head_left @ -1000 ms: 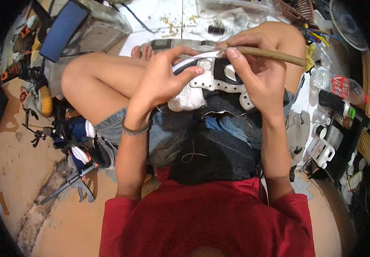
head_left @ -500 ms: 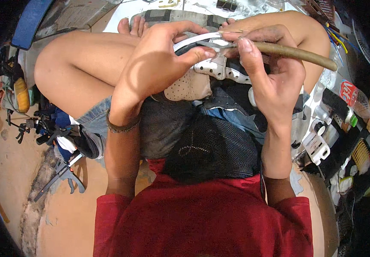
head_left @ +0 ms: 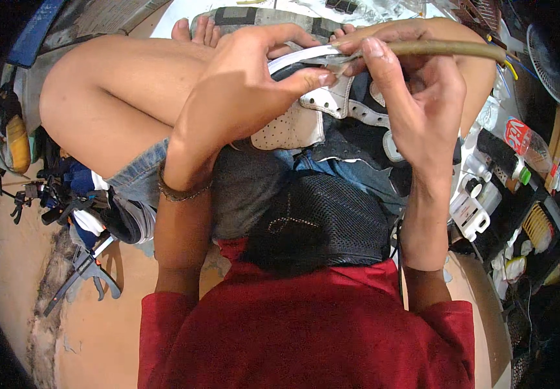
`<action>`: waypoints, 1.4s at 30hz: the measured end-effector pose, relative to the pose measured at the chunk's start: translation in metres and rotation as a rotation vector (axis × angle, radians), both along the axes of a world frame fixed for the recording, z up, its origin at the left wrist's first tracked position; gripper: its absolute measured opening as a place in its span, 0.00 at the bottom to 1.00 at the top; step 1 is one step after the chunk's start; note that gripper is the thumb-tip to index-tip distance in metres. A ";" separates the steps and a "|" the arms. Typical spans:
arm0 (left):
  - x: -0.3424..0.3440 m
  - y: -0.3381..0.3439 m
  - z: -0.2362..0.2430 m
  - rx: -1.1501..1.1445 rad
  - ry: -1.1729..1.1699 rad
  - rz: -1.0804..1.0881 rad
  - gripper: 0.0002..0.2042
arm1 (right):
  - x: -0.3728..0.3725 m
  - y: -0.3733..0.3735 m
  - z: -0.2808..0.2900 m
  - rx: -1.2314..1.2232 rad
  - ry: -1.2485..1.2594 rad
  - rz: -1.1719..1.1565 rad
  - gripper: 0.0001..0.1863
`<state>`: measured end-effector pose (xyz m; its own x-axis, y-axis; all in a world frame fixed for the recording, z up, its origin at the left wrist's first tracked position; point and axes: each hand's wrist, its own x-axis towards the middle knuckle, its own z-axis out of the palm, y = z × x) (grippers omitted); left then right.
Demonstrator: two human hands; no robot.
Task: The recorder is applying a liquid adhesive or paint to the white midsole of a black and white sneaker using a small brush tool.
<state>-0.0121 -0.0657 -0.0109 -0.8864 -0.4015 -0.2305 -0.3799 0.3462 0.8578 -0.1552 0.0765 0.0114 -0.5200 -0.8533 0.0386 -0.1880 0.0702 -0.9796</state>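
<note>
1. A white-and-black shoe [head_left: 332,94] lies across a seated person's lap, the work on it apparently midway: perforated and eyelet panels look joined, while the far edge, under the fingers, seems unfinished. How much remains cannot be told. Count: one shoe in the lap.

2. Two bare hands meet over the shoe's far edge. The left hand [head_left: 241,84] pinches one white curved strip [head_left: 301,57] between thumb and forefinger; whether the strip is attached to the shoe is unclear. The right hand [head_left: 432,110] presses thumb against fingers around a tool.

3. That brown-handled tool [head_left: 452,48], one in number, points its handle to the right of the shoe; its working end is partly hidden.

4. One grey clamp [head_left: 88,268] lies left of the shoe, nearer the person, beside dark gear too jumbled to count.

5. One clear bottle [head_left: 520,136] with a red label rests well right of the shoe.

6. One small white jug [head_left: 469,217] sits right of the shoe, nearer the person.
</note>
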 end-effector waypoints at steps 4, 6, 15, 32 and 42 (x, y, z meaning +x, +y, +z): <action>0.001 0.000 -0.003 -0.120 0.050 0.008 0.17 | -0.003 -0.003 0.002 0.070 0.033 0.051 0.06; 0.000 0.000 -0.003 -0.143 0.042 0.008 0.17 | -0.001 -0.001 -0.003 -0.019 -0.003 0.002 0.07; 0.000 0.002 -0.007 -0.087 0.049 0.013 0.18 | 0.002 0.008 -0.005 0.032 0.017 -0.108 0.07; 0.001 0.001 -0.003 -0.063 0.047 0.001 0.20 | 0.008 0.009 -0.001 0.007 -0.039 -0.087 0.07; 0.000 0.003 -0.005 -0.100 0.044 0.032 0.21 | -0.001 0.010 -0.004 0.013 -0.011 -0.065 0.07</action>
